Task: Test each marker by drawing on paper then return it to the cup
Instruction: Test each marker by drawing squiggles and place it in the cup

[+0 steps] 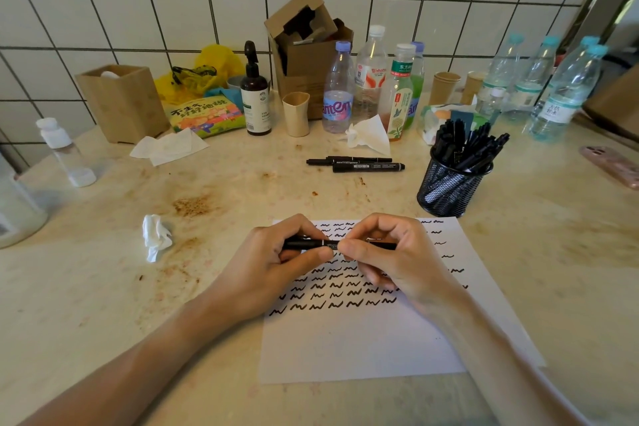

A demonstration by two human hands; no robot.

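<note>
Black marker (332,245): held level above the scribbled paper (363,339), between both hands. Left hand (276,266) grips its left end; right hand (390,252) pinches its right half. Mesh cup (449,190) of markers: on counter (103,287), beyond the paper's far right corner.

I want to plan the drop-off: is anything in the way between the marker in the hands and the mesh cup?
Nothing visible does. The marker is held over the paper, and the counter between it and the mesh cup is bare. The cup is crowded with markers, though.
</note>
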